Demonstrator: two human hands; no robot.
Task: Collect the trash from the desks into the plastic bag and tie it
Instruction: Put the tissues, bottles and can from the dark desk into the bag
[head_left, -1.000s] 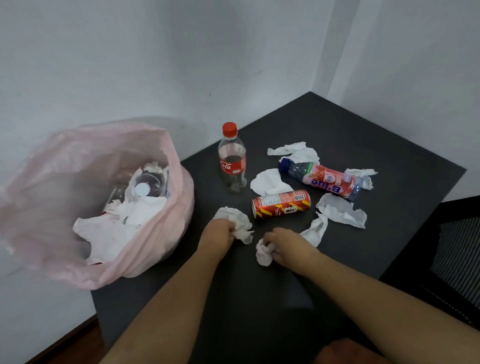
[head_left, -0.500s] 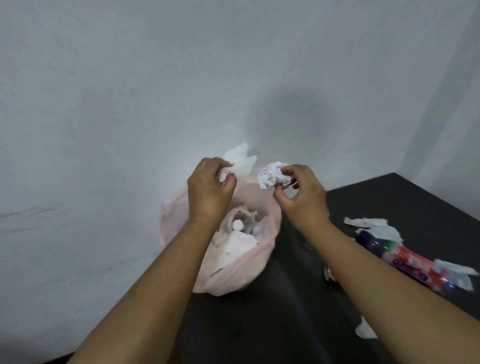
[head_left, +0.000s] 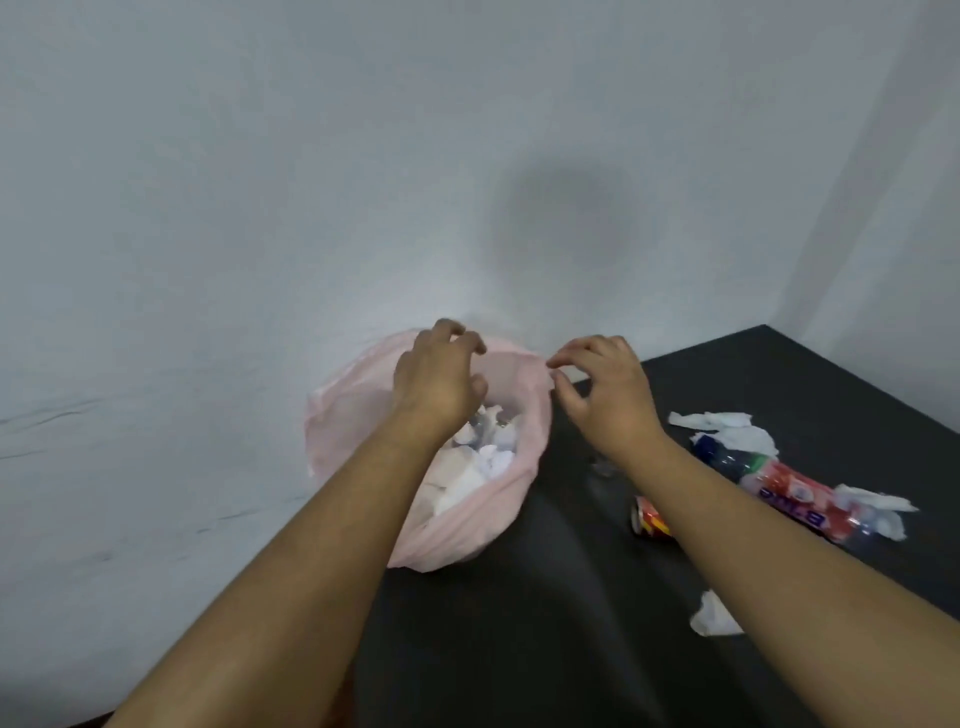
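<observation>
The pink plastic bag (head_left: 353, 415) stands open at the left edge of the dark desk (head_left: 545, 623), holding crumpled white tissues and a clear bottle. My left hand (head_left: 434, 379) hovers over the bag's mouth with loosely curled fingers and nothing in it. My right hand (head_left: 605, 395) hangs beside the bag's right rim, fingers spread and relaxed, holding nothing. On the desk to the right lie a plastic bottle with a red and blue label (head_left: 779, 486), a red can (head_left: 649, 522) partly hidden by my right forearm, and white tissues (head_left: 727, 428).
A grey-white wall runs behind the bag and turns a corner at the far right. More tissue pieces lie at the bottle's right end (head_left: 878, 512) and near my right forearm (head_left: 714, 618). The desk's left edge drops off beside the bag.
Both hands lifted crumpled tissues from the desk to the bag and let them go inside it. Now both hands hold nothing above the bag's mouth.
</observation>
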